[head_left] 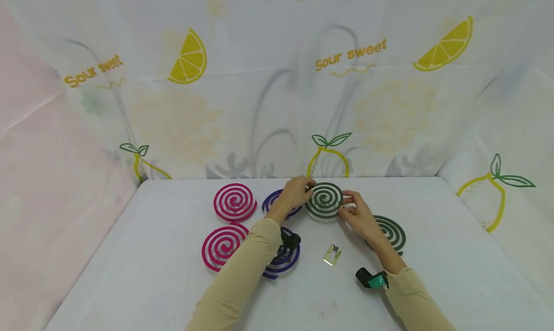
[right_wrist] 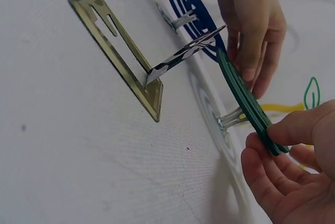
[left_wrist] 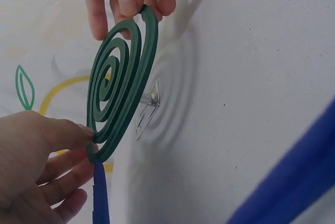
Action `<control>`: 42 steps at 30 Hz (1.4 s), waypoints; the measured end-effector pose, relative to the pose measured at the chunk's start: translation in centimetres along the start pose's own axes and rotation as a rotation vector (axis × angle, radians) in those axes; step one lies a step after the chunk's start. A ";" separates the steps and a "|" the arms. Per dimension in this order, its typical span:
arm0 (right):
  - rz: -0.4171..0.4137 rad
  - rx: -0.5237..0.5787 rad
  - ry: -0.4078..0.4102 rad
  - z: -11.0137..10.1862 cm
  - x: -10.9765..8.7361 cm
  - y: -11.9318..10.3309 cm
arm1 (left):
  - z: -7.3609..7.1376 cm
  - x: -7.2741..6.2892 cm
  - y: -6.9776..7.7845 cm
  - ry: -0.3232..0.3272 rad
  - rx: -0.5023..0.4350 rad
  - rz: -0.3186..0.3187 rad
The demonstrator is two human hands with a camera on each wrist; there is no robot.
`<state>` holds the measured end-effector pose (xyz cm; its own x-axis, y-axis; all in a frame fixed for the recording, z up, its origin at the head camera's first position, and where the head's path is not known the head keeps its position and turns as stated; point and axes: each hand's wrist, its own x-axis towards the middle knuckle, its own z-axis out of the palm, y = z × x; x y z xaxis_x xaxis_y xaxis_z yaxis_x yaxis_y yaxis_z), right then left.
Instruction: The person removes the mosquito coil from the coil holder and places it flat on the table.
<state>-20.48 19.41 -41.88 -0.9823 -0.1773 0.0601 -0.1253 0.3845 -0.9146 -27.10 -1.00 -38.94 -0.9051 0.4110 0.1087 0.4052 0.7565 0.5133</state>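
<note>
Both hands hold a dark green mosquito coil [head_left: 323,199] by opposite edges at the back of the table. My left hand [head_left: 296,192] pinches its left edge, thumb on top and fingers beneath, as the left wrist view shows. At the right edge my right hand [head_left: 359,216] pinches it the same way; the right wrist view shows that thumb [right_wrist: 293,130] on the coil. Under the coil's middle stands a small metal coil stand [left_wrist: 152,98]. Nearer me lies another metal stand [head_left: 332,255] with its tongue bent up, bearing no coil.
Two pink coils [head_left: 235,202] sit at the left. Two blue coils [head_left: 281,268] lie beside them, partly hidden by my left arm. A second green coil [head_left: 391,232] is partly behind my right forearm. A printed cloth [head_left: 259,105] hangs along the table's back edge.
</note>
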 end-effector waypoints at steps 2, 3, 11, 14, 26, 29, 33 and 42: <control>-0.002 0.003 0.001 -0.1 -0.1 -0.1 | 0.0 0.1 0.0 0.002 -0.007 0.001; -0.002 0.003 0.000 -0.1 -0.1 -0.1 | 0.1 0.1 0.0 0.003 -0.008 0.000; -0.018 0.015 -0.002 -0.3 0.0 0.0 | 0.3 0.2 0.0 0.009 -0.033 0.000; -0.022 0.017 0.000 -0.3 0.0 0.0 | 0.3 0.1 0.2 0.013 -0.044 -0.012; -0.033 0.020 0.003 -0.5 -0.1 0.0 | 0.3 -0.3 0.5 0.038 -0.052 -0.037; -0.035 0.011 0.011 -0.5 -0.1 0.0 | 0.1 -0.4 0.5 0.038 -0.069 -0.031; -0.042 0.006 0.023 -0.5 -0.1 0.0 | 0.0 -0.5 0.6 0.042 -0.091 -0.013; -0.025 0.035 0.026 -0.9 -0.3 -0.2 | -0.2 -0.6 0.6 0.052 -0.118 0.014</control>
<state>-20.30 20.16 -41.33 -0.9823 -0.1626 0.0928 -0.1451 0.3480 -0.9262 -26.36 -0.85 -38.49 -0.9064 0.3915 0.1588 0.4022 0.6845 0.6081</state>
